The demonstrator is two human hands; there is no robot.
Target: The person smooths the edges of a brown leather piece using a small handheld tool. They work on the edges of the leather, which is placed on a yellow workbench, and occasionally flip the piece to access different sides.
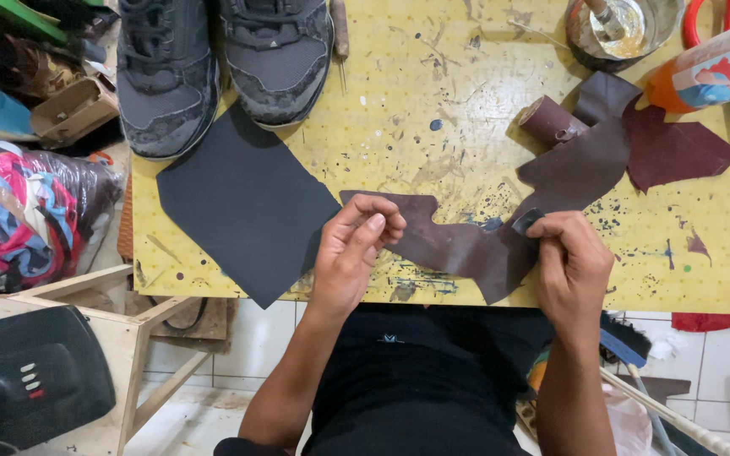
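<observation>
Brown leather, a long irregular cut piece [475,245], lies across the near edge of the yellow pegboard table [433,93], at about 6 o'clock on its surface. The left hand [352,253] rests on the piece's 9 o'clock end, fingers curled together and pinching its edge. The right hand [572,262] sits at the 3 o'clock side, thumb and fingers clamped on a small dark block [527,221] pressed to the leather. At 9 o'clock of the left hand lies a dark grey sheet [242,203]. At 12 o'clock of that sheet stand two grey shoes [221,59]. At 1 o'clock from the right hand lie a brown roll [548,121] and a maroon scrap [678,152], with a metal bowl [623,29] farther up.
</observation>
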